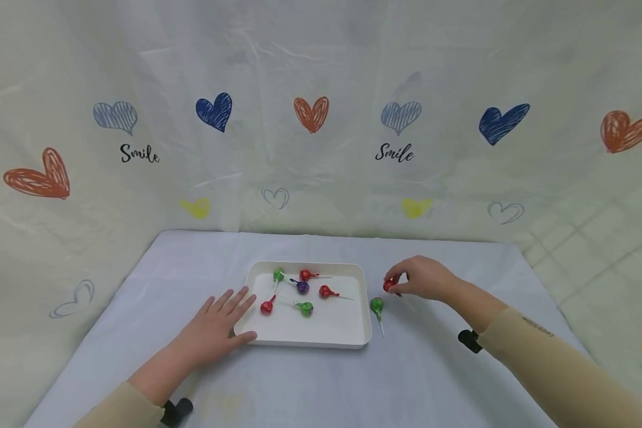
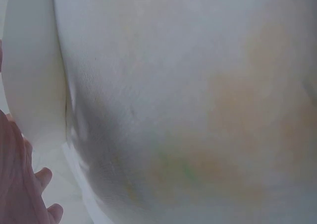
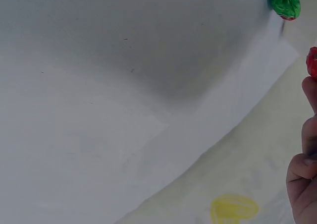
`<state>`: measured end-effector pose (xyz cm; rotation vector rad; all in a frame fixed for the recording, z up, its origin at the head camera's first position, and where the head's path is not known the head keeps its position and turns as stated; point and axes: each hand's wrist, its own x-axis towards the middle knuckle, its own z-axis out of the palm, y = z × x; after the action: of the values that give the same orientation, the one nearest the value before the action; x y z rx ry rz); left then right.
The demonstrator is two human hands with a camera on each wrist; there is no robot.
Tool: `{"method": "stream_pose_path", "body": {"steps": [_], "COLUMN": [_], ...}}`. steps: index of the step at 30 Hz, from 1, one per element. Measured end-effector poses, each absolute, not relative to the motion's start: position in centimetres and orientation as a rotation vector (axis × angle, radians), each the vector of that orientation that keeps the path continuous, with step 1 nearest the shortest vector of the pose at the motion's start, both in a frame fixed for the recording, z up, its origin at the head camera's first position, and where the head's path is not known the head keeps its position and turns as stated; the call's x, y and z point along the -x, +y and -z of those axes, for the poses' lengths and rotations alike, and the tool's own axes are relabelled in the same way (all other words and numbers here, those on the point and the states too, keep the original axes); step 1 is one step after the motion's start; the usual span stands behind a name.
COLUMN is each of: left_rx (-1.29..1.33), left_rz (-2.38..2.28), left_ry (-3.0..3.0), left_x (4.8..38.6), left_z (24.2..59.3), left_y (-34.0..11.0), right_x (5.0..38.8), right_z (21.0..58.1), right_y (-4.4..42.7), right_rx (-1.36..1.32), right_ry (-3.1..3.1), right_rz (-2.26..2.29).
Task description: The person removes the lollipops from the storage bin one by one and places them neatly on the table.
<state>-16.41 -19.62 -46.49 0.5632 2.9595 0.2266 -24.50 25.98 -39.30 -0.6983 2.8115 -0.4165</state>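
My right hand [image 1: 422,277] pinches a red-wrapped lollipop [image 1: 389,286] between thumb and fingers, to the right of a white tray [image 1: 315,334]. In the right wrist view the red lollipop [image 3: 312,62] shows at the right edge by my fingertips. A green lollipop [image 1: 377,305] lies on the table just beside the tray's right side. My left hand [image 1: 214,327] is spread out at the tray's left edge, fingers straight, touching its rim. Inside the tray are several lollipops, among them a purple one [image 1: 302,288], a green one [image 1: 306,308] and a red one [image 1: 326,291].
A white cloth [image 1: 321,386] covers the table, with faint stains near the front. Behind it hangs a pale backdrop [image 1: 348,178] printed with hearts and the word Smile. Dark wrist cameras [image 1: 469,341] are strapped at both sleeves.
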Motion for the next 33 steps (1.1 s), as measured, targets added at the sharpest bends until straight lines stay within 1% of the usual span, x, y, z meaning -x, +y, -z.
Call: {"method": "stream_pose_path", "body": {"steps": [13,20,25,33], "left_rx": [-0.571,-0.580,-0.590,-0.591], "left_rz": [-0.227,-0.230,-0.249,-0.244], "left_ry": [2.958,2.969,2.973,2.979], "left_x": [16.2,16.2,16.1,16.1], "left_z": [46.2,46.3,46.3,46.3], "left_y": [-19.5,-19.5,-19.6,-19.5], "right_x": [23.8,24.1,23.9,23.8], "right_z": [42.1,43.7,43.9,43.2], "right_y": [26.2,26.6,26.7,27.2], "right_rx": [0.581,0.539,0.529,0.554], "right_ry": [2.768,2.768,2.778,2.786], "right_rz": [0.348,0.352,0.344,0.351]}}
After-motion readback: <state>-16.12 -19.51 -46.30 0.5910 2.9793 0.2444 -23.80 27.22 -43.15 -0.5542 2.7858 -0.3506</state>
